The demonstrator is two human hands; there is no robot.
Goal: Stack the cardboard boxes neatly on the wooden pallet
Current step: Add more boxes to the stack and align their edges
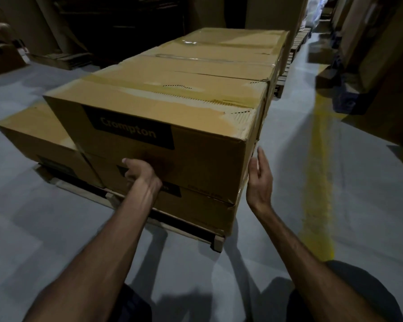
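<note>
A large brown cardboard box (163,117) with a black label lies on top of another box (196,210), both on a wooden pallet (216,242). My left hand (139,171) lies against the near face of the top box, near its lower edge, its fingers bent against the cardboard. My right hand (260,175) is flat and upright at the top box's right near corner, fingers straight. A lower single box (40,135) stands on the pallet to the left. More boxes (219,56) continue in a row behind the top one.
A yellow floor line (316,173) runs along the right of the pallet on the grey floor. Dark stacked goods on blue pallets (344,98) stand at the far right. Flattened cardboard (63,59) lies at the back left.
</note>
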